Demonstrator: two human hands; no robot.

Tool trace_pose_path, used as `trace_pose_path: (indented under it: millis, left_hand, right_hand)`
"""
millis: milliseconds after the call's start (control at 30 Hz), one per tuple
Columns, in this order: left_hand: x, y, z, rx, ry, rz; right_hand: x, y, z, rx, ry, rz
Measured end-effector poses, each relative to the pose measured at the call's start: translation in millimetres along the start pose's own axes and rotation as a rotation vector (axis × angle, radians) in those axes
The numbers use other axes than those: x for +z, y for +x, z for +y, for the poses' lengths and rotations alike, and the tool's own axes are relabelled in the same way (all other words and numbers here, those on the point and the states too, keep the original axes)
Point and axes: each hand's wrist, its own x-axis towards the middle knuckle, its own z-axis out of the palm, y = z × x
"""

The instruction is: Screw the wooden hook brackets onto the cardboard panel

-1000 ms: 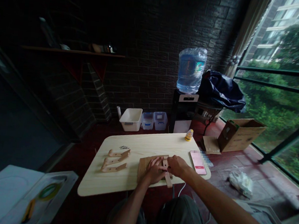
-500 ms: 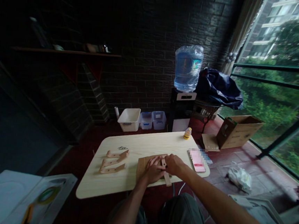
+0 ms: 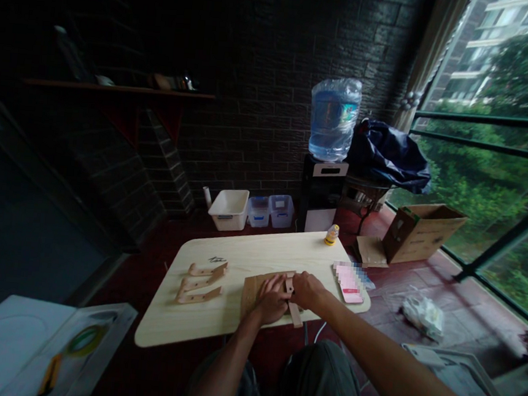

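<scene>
On the table's near side, a brown cardboard piece [image 3: 251, 286] lies under both my hands. A slim light-wood part [image 3: 295, 316] with dark holes rests on it, its lower end reaching toward the table's front edge. My left hand [image 3: 274, 302] lies with fingers stretched over the cardboard, the thumb against the wooden part. Closed fingers of my right hand [image 3: 307, 290] press at the wooden part's upper half; whatever they pinch is hidden. To the left lie several curved wooden parts [image 3: 200, 295], with small dark screw-like pieces [image 3: 217, 259] behind them.
The pale table [image 3: 161, 312] also bears a yellow-capped bottle [image 3: 331, 235] and a pink phone-like item [image 3: 349, 283]. An open white case [image 3: 108, 332] with a tape roll and orange cutter stands at left. A water dispenser [image 3: 322, 194] and plastic bins [image 3: 229, 210] stand behind.
Both hands stay at the wooden part with almost no movement. The whole view has shifted very slightly.
</scene>
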Motion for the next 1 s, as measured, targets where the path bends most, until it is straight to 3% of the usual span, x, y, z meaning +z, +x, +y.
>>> trace_pose_path:
  millis: [267, 633, 1000]
  left_hand:
    - [2.2, -2.3, -0.7, 0.017, 0.032, 0.001]
    - [3.8, -4.3, -0.2, 0.016, 0.036, 0.050]
    - [-0.8, -1.7, -2.1, 0.009, -0.003, 0.041]
  right_hand:
    - [-5.9, -2.6, 9.3, 0.017, -0.003, -0.073]
    - [-34.9, -16.2, 1.9, -0.026, 0.025, -0.123]
    - [-16.0, -7.4, -3.1, 0.004, 0.037, -0.116]
